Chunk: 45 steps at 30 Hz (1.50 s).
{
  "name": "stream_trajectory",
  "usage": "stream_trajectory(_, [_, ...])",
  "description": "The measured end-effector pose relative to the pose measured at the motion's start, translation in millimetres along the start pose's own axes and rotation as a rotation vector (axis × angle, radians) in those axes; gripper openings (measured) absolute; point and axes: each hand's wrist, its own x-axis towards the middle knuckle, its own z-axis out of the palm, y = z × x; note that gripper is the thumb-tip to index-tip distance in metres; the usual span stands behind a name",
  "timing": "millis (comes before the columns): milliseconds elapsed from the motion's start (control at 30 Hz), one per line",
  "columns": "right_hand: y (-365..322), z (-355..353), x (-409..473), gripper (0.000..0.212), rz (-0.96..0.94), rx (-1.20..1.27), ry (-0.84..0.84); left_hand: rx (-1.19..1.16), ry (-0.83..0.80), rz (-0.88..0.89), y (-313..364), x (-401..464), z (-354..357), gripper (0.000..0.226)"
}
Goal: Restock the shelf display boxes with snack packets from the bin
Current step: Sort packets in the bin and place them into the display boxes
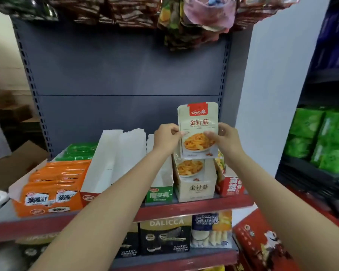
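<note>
A beige snack packet [197,116] with a red top label and a picture of yellow mushrooms is held upright above a beige display box [196,189] on the shelf. My left hand [167,137] pinches the packet's left edge. My right hand [226,136] pinches its right edge, thumb on the front. The box holds at least one more matching packet [189,168], standing behind its front wall. The bin is not in view.
On the same shelf stand an orange display box [51,192] full of orange packets, a tall white-walled box [106,163], a green-fronted box [158,194] and a red box [232,185]. The red shelf edge [184,209] runs below. Bags hang overhead; green packs fill the right-hand rack.
</note>
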Motion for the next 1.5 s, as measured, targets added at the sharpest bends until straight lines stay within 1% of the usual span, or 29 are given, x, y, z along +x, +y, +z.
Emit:
stream_trajectory(167, [4.3,1.4,6.5,0.006,0.003,-0.001,-0.035,-0.029,0.062,-0.012,-5.4,7.8,2.6,0.010])
stream_trajectory(267, [12.3,2.8,8.4,0.004,0.009,-0.070,-0.080,0.004,0.029,-0.039,-14.5,9.2,1.4,0.011])
stream_trajectory(367, [18.2,3.8,9.8,0.009,0.015,-0.195,-0.076,0.077,-0.017,-0.029,-19.7,8.2,0.5,0.013])
stream_trajectory(433, [14.5,4.5,9.7,0.013,-0.023,-0.248,-0.070,0.110,-0.026,0.009,-17.3,8.4,-0.8,0.018])
stream_trajectory(533, [9.4,6.6,9.5,0.015,-0.055,-0.294,-0.097,0.100,-0.013,0.043,-16.1,10.8,-3.1,0.026])
stream_trajectory(633, [9.2,10.9,7.7,0.013,-0.035,-0.281,-0.072,0.106,0.029,0.076,-17.8,11.1,-4.7,0.010])
stream_trajectory(667, [9.1,13.1,6.3,0.015,-0.031,-0.247,-0.057,0.110,0.037,0.080,-19.3,11.5,-4.7,0.008])
stream_trajectory(767, [7.6,19.7,-2.2,0.023,-0.024,-0.151,-0.050,0.181,0.080,0.081,-25.3,14.2,-5.7,0.012])
stream_trajectory(833, [7.8,22.2,-7.3,0.025,-0.049,-0.182,-0.032,0.228,0.108,0.074,-28.9,16.0,-8.1,0.015])
stream_trajectory(900, [8.0,22.0,-9.4,0.030,-0.076,-0.235,-0.020,0.270,0.065,0.068,-30.6,15.9,-9.9,0.018])
stream_trajectory(933, [7.5,22.1,-10.1,0.035,-0.081,-0.258,-0.028,0.294,0.029,0.066,-30.9,15.0,-9.8,0.018])
stream_trajectory(1000, [6.2,21.6,-11.9,0.052,-0.116,-0.305,-0.044,0.345,-0.020,0.068,-30.9,11.3,-7.1,0.017])
stream_trajectory(1033, [5.6,20.6,-12.7,0.061,-0.141,-0.331,-0.052,0.371,-0.029,0.074,-30.9,9.7,-5.1,0.017])
stream_trajectory(1067, [4.4,19.1,-13.3,0.065,-0.161,-0.363,-0.065,0.397,-0.029,0.081,-31.0,8.4,-3.0,0.016])
stream_trajectory(1100, [4.1,18.5,-12.6,0.061,-0.170,-0.407,-0.093,0.412,-0.024,0.090,-31.1,7.4,-1.2,0.017])
stream_trajectory(1133, [3.2,17.3,-12.0,0.053,-0.170,-0.464,-0.130,0.406,-0.019,0.103,-31.3,6.2,0.1,0.019])
stream_trajectory(1200, [3.8,15.3,-9.5,0.037,-0.170,-0.562,-0.170,0.354,-0.016,0.156,-31.8,5.9,1.1,0.031])
stream_trajectory(1233, [4.6,14.5,-8.3,0.033,-0.163,-0.581,-0.175,0.343,-0.026,0.191,-31.9,6.4,0.7,0.035])
stream_trajectory(1300, [6.8,14.3,-6.8,0.029,-0.152,-0.601,-0.168,0.367,-0.073,0.231,-32.4,8.7,-0.6,0.039])
stream_trajectory(1433, [11.1,15.6,-5.5,0.027,-0.207,-0.753,-0.133,0.473,-0.182,0.285,-31.4,10.2,1.1,0.036])
stream_trajectory(1500, [12.0,17.0,-3.6,0.028,-0.215,-0.739,-0.103,0.555,-0.204,0.327,-30.7,8.7,3.0,0.038])
